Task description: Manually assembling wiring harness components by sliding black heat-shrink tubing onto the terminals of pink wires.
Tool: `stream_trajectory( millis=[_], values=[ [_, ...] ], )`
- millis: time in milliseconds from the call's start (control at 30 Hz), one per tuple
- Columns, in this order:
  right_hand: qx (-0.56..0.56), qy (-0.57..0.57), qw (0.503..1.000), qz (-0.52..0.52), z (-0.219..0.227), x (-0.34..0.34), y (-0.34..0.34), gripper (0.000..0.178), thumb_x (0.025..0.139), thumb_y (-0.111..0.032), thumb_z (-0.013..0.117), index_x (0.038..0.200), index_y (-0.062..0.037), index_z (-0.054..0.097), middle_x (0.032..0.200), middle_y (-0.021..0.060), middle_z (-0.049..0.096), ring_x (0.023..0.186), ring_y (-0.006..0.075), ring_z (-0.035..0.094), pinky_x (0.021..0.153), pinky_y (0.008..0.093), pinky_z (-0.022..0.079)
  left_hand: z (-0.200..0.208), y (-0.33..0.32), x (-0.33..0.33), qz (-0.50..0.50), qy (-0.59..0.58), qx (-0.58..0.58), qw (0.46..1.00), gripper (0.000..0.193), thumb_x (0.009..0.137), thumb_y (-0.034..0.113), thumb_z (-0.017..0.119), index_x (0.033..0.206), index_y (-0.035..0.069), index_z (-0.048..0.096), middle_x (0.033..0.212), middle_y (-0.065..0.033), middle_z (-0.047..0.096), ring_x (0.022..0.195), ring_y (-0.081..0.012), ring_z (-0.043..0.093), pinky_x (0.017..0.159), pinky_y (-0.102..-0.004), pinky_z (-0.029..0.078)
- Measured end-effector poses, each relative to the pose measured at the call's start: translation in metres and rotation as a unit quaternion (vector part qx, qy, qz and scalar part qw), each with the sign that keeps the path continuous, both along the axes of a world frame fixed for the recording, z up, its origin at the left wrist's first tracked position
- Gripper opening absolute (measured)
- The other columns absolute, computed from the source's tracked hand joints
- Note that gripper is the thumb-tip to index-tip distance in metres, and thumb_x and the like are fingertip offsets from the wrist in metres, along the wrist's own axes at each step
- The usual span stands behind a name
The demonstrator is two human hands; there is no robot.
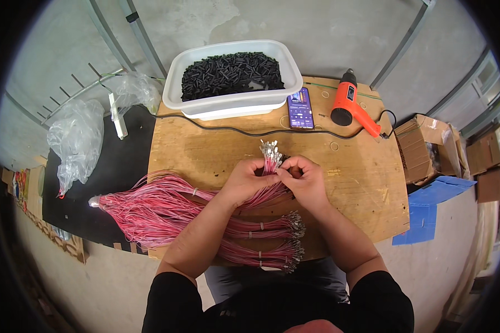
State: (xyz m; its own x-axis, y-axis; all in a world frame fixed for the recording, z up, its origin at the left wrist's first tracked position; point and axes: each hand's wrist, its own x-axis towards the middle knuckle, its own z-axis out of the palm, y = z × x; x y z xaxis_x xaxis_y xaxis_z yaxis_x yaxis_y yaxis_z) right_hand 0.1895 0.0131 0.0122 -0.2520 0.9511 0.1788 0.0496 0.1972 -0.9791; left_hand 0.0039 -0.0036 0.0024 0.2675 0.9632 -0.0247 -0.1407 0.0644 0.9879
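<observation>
My left hand (245, 181) is closed round a bundle of pink and red wires (269, 165), just below its end. Silvery-white metal terminals (270, 149) fan out at the top of that bundle, pointing away from me. Thumb and forefinger of my right hand (305, 182) are pinched together against the bundle's right side; what lies between them is too small to make out. More tied wire bundles (261, 226) lie nearer me, their terminal ends to the right. All the wires gather at the left into one long hank (150, 213) with a pale tied end.
A white plastic tub (178, 83) full of short black tubes stands at the back. Beside it lie a phone (300, 108) and an orange heat gun (348, 100), whose black cord (228, 129) crosses the wooden table (361, 183). Plastic bags (80, 139) sit left; a cardboard box (422, 147) stands right.
</observation>
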Motion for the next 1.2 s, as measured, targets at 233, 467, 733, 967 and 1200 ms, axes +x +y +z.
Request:
stream_trajectory(
  millis=[233, 467, 733, 967, 1200],
  values=[
    [-0.03, 0.025, 0.999, -0.004, -0.006, 0.003, 0.004, 0.009, 0.088, -0.002, 0.072, 0.085, -0.0039, 0.064, 0.065, -0.0111, 0.042, 0.059, -0.001, 0.033, 0.051, 0.0198, 0.026, 0.003, -0.001, -0.001, 0.001, -0.018, -0.031, 0.999, 0.016, 0.088, 0.001, 0.073, 0.103, 0.001, 0.068, 0.094, 0.0005, 0.068, 0.086, -0.0062, 0.062, 0.079, -0.0231, 0.051],
    [-0.049, 0.041, 0.998, -0.001, -0.006, 0.002, 0.004, 0.008, 0.09, -0.002, 0.071, 0.086, -0.0034, 0.063, 0.066, -0.0109, 0.042, 0.059, -0.0008, 0.033, 0.051, 0.0197, 0.026, 0.0, -0.001, 0.001, 0.014, 0.032, 0.025, 0.999, 0.013, 0.089, 0.004, 0.072, 0.101, 0.0, 0.069, 0.09, 0.0009, 0.07, 0.081, -0.0051, 0.061, 0.073, -0.0236, 0.051],
    [-0.051, 0.064, 0.997, 0.002, -0.008, 0.003, 0.004, 0.006, 0.091, -0.002, 0.07, 0.089, -0.0023, 0.065, 0.067, -0.0095, 0.05, 0.06, -0.0015, 0.039, 0.052, 0.0186, 0.03, 0.001, -0.001, 0.003, 0.011, 0.028, 0.006, 1.0, 0.01, 0.092, 0.008, 0.071, 0.097, -0.001, 0.071, 0.082, -0.0013, 0.069, 0.072, -0.0059, 0.061, 0.066, -0.0228, 0.051],
    [-0.089, 0.09, 0.992, 0.018, -0.008, 0.011, 0.007, 0.005, 0.091, -0.003, 0.072, 0.091, -0.0008, 0.068, 0.077, -0.0017, 0.066, 0.067, 0.0016, 0.056, 0.058, 0.0184, 0.044, -0.001, -0.001, 0.002, 0.04, -0.041, -0.061, 0.996, 0.01, 0.093, 0.008, 0.072, 0.095, -0.001, 0.071, 0.081, -0.0037, 0.07, 0.07, -0.0076, 0.063, 0.065, -0.0224, 0.053],
    [-0.232, 0.198, 0.95, 0.073, 0.001, 0.017, 0.007, 0.005, 0.089, -0.002, 0.073, 0.093, -0.0003, 0.071, 0.083, 0.0036, 0.07, 0.072, 0.0063, 0.062, 0.065, 0.021, 0.048, -0.003, 0.0, 0.0, 0.016, -0.035, -0.038, 0.999, 0.009, 0.093, 0.008, 0.072, 0.097, 0.0, 0.072, 0.082, -0.0037, 0.07, 0.07, -0.0077, 0.063, 0.065, -0.0221, 0.053]
  ],
)
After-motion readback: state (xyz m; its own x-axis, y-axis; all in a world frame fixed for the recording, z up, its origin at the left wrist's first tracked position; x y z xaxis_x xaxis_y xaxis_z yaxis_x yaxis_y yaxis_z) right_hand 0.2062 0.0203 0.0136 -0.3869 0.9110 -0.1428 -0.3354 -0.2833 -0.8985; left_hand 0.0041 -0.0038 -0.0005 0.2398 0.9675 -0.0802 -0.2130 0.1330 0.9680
